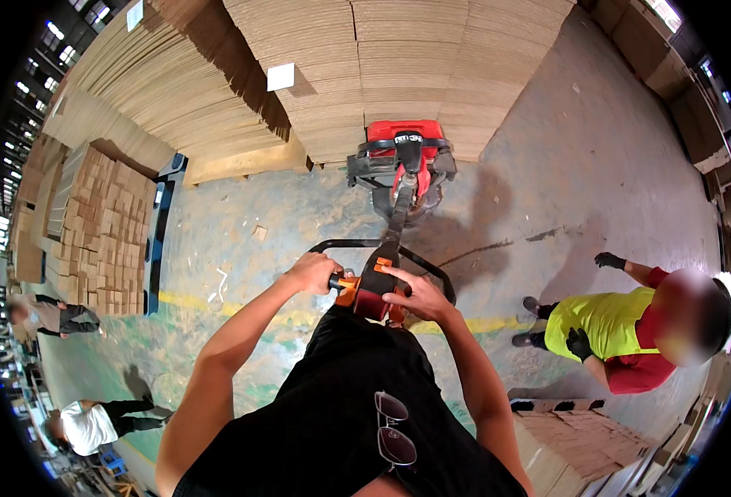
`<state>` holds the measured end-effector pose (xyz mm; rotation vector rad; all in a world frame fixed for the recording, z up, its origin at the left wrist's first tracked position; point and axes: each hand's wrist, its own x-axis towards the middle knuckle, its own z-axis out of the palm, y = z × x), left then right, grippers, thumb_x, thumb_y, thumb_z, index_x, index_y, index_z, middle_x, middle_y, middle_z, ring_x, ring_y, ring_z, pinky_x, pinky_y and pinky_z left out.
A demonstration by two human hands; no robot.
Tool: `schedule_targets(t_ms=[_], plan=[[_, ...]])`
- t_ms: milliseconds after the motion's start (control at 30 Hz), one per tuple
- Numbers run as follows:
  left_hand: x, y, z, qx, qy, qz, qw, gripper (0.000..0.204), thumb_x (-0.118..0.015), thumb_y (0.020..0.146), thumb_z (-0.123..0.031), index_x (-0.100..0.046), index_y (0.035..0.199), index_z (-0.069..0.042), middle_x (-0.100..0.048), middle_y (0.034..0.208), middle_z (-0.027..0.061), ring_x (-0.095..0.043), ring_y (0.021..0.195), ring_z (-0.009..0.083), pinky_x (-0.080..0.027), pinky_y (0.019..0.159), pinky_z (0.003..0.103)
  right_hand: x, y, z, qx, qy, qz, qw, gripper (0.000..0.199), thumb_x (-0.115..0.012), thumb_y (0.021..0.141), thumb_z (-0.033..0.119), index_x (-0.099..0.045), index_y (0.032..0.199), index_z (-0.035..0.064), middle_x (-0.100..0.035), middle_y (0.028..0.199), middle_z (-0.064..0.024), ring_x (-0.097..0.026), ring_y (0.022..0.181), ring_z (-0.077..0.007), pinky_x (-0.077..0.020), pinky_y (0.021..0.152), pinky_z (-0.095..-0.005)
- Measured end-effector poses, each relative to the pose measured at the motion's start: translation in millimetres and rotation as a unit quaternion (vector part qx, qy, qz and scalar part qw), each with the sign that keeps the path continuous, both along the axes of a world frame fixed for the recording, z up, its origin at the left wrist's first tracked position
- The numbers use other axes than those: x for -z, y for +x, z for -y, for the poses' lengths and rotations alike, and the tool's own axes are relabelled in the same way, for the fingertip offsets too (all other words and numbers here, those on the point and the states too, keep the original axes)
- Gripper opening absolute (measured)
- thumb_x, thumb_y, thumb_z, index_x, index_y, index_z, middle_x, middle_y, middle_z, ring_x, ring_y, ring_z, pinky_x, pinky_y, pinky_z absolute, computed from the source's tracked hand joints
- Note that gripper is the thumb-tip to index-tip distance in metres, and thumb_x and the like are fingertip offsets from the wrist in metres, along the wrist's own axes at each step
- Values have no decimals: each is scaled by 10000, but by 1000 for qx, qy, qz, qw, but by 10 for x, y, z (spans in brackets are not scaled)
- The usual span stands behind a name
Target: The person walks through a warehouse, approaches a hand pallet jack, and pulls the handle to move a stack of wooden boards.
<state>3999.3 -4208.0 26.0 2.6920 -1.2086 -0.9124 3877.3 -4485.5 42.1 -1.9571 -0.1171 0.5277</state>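
An electric pallet jack with a red body point(405, 128) stands in front of me, its long black handle point(396, 219) reaching back to my waist. My left hand point(313, 273) is wrapped round the left grip of its control head point(372, 286), next to an orange switch point(347, 290). On the right side of the same head rests my right hand point(423, 296), its index finger stretched to an orange button and its thumb lower down; the right grip is mostly hidden under it. A black loop bar point(344, 243) curves round the control head.
Tall stacks of flat cardboard point(407, 74) rise just beyond the jack, with a wooden pallet point(245, 163) at left. Bundled cardboard point(104, 232) sits on a blue pallet point(160, 240). A person in a yellow vest point(601, 319) stands close right; two people are far left. Another cardboard stack point(581, 443) is lower right.
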Motion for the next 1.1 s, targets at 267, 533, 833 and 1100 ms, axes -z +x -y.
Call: schedule_targets(t_ms=[267,533,833,1100], plan=[[-76,235,47,79,-18,-63,995,227,-707,748,-309,-703,936,-181,-696,853,124,-655,854,345,-503,719,451,-173,150,38,4,-19,-11,1000,653,-700,833,480,-513,1387,189,-650,720,-147,-669,692,-245,-495,680,-362],[-130,641,246,174,-22,-258,950,314,-719,797,-338,-658,948,-69,-668,849,164,-639,840,355,-476,712,450,-443,414,49,17,-63,-47,997,721,-654,797,600,-504,1406,245,-553,571,-132,-569,550,-263,-436,600,-396],[549,788,197,205,-183,-285,918,330,-778,725,-296,-680,924,-52,-696,860,159,-666,851,349,-521,716,437,-317,549,111,48,-92,-79,991,693,-656,794,566,-542,1361,184,-687,794,-221,-695,773,-331,-516,725,-408],[-14,913,515,202,-79,-411,886,573,-827,686,-448,-633,906,43,-661,804,195,-648,767,287,-473,663,401,-450,540,207,29,-133,-83,987,737,-649,830,524,-420,1452,203,-625,662,-125,-640,657,-271,-479,661,-387]])
